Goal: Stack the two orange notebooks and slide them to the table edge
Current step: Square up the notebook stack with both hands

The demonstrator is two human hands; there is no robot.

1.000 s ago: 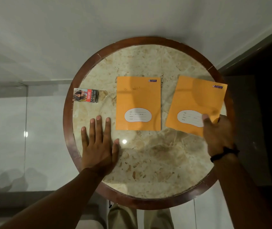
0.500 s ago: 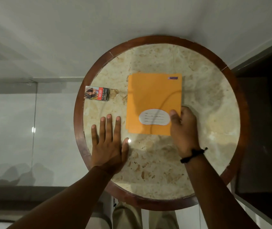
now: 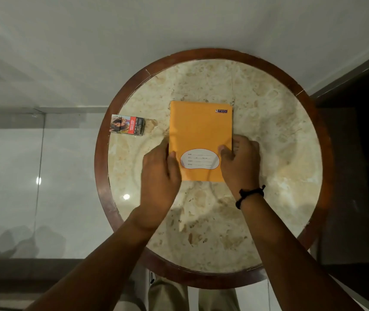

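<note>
The notebooks (image 3: pixel 199 131) lie stacked mid-frame on the table (image 3: pixel 268 131). The left hand (image 3: pixel 160 176) and right hand (image 3: pixel 239 162) clamp the side edges. To slide well, press evenly with both thumbs, keeping the edges flush and clear of the packet (image 3: pixel 127 125) at left.

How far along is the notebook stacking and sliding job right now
Stacking looks done: only one orange cover shows, so the notebooks seem to lie squared on each other near the middle of the round table. In hand: the left hand and right hand grip the stack's two sides near its near end. Left to do: slide it out to the wooden rim.
</note>
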